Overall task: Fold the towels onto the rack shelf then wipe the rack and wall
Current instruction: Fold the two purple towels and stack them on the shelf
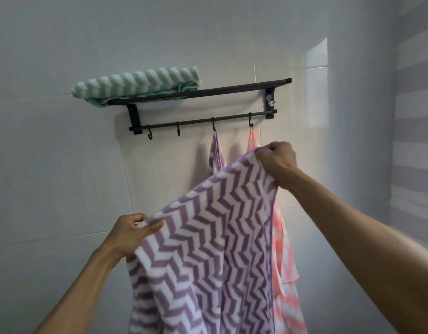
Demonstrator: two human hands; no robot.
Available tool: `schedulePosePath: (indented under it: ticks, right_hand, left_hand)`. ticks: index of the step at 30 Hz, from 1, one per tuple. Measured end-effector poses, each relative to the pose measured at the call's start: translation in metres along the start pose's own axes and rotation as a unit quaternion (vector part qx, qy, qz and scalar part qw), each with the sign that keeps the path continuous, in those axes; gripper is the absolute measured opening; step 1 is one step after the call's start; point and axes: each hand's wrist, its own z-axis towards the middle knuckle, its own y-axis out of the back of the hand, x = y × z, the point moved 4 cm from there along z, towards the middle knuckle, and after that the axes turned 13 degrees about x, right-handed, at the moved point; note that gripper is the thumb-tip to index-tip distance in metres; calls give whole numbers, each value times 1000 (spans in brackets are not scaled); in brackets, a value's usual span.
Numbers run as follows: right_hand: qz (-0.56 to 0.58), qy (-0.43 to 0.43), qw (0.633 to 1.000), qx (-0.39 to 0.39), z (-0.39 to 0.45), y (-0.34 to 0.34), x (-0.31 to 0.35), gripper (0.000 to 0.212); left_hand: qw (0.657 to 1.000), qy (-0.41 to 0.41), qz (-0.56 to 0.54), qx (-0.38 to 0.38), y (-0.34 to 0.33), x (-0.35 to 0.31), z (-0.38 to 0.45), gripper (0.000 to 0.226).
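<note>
We pinch the purple towel (208,237) by its top edge, left hand (131,233) at seven o'clock and right hand (276,162) at two, to spread it flat for folding. Its top edge slants up rightward; its long axis hangs down. One corner appears hooked on the rack (201,116). The green towel (135,84) already lies folded on the shelf at eleven; the pink towel (285,249) hangs behind.

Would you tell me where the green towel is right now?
The green towel lies folded on the left end of the rack shelf, upper left of the head view.
</note>
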Motion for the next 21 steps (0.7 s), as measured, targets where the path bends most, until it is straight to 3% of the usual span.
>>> schedulePosePath:
  ticks: [4, 7, 10, 12, 13, 14, 16, 21]
  right_hand:
    - [-50, -26, 998, -4, -10, -1, -4, 16]
    - [-41, 37, 983, 173, -40, -51, 12, 36]
    - [-47, 59, 936, 343, -63, -109, 17, 56]
    - [-106, 60, 916, 382, -71, -133, 14, 37]
    - [-134, 61, 908, 393, -74, -139, 12, 16]
    - [-151, 64, 903, 396, -75, -141, 11, 11]
    - [-151, 60, 910, 381, -73, -137, 6, 26]
    - [-87, -24, 960, 264, -47, -94, -3, 20]
  left_hand:
    - [998, -26, -31, -57, 10, 2, 0, 23]
    - [992, -71, -14, -100, -1, -26, 11, 11]
    - [991, -131, 4, -6, -32, -69, 16, 5]
    - [986, -159, 18, 37, -44, -88, 16, 8]
    - [985, -166, 21, 39, -44, -93, 16, 11]
    - [985, -169, 20, 37, -41, -93, 16, 12]
    - [985, -160, 32, 49, -32, -86, 15, 9]
    - [984, -69, 138, 88, -9, -19, 19, 24]
